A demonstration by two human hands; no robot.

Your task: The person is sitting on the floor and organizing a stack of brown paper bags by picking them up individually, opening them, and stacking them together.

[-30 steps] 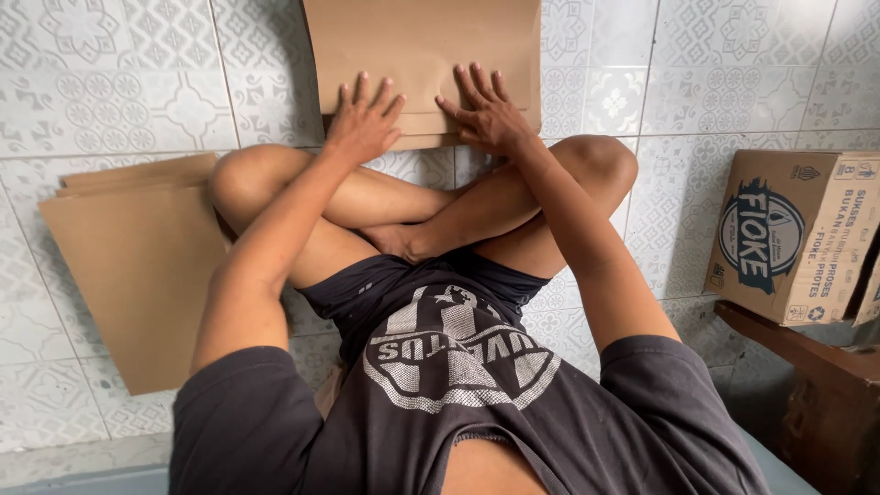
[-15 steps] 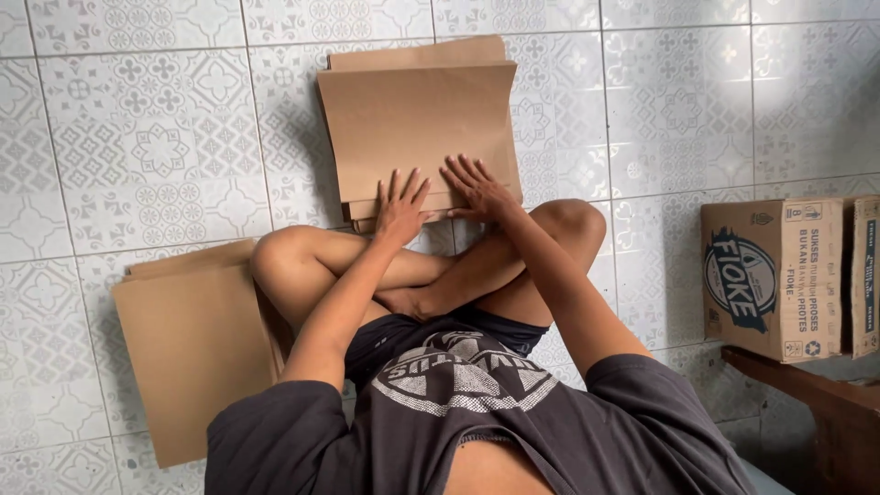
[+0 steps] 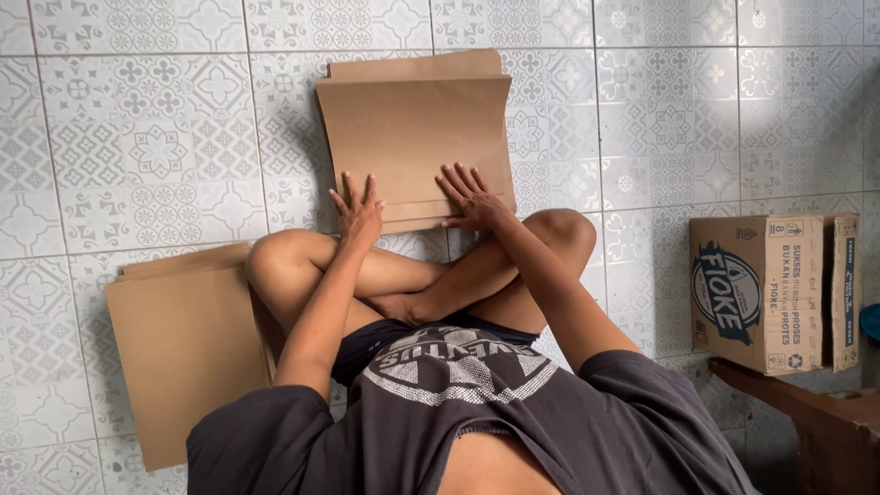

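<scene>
Both the left hand (image 3: 359, 213) and the right hand (image 3: 469, 196) lie flat, fingers spread, gripping nothing, pressing the near edge of the cardboard sheets (image 3: 412, 128) on the tiled floor (image 3: 147, 137). Uneven pressure could skew the stack.

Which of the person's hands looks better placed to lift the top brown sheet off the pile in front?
Probably the left hand: it rests at the near left corner of the top cardboard sheet, close to an edge, while the right hand lies flat further onto the sheet.
</scene>
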